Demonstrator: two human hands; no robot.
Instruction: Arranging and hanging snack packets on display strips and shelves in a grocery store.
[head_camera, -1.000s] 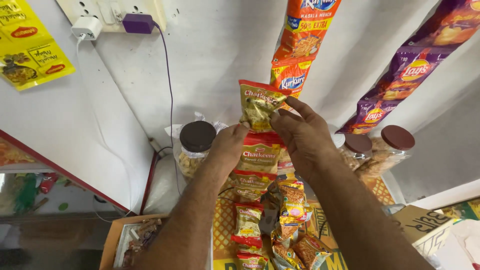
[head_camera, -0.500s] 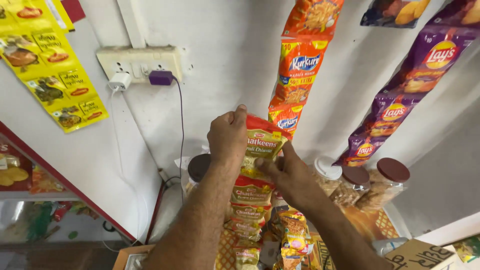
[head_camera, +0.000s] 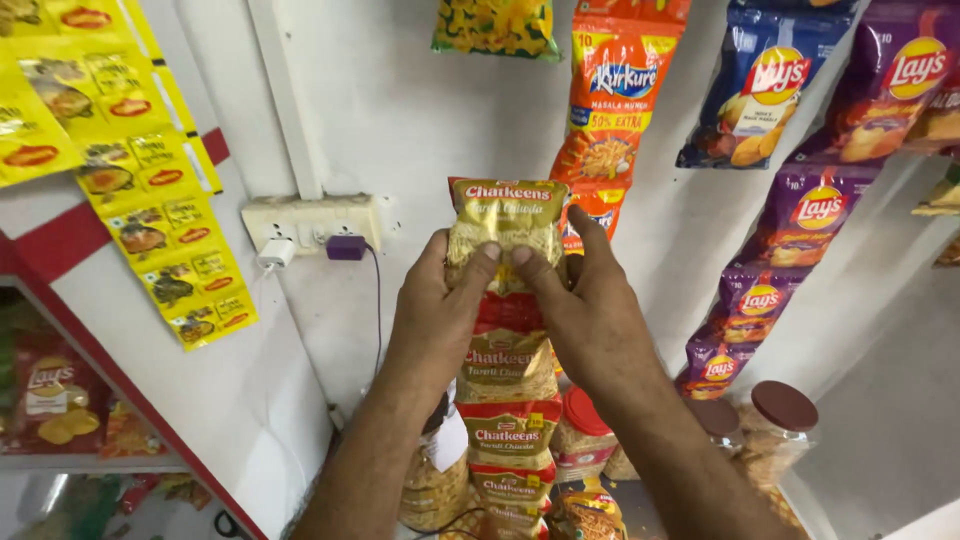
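Snack strip (head_camera: 508, 400), a chain of joined gold and red packets, hangs down in front of the white wall (head_camera: 420, 120), its top packet (head_camera: 507, 225) raised near the power strip (head_camera: 315, 222). Both hands grip this packet: left hand (head_camera: 447, 310) and right hand (head_camera: 590, 310) pinch it with the thumbs. It looks not yet hung or torn off.

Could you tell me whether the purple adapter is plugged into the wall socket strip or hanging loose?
Plugged in: the purple adapter sits flush against the socket strip, its cable trailing down the wall.
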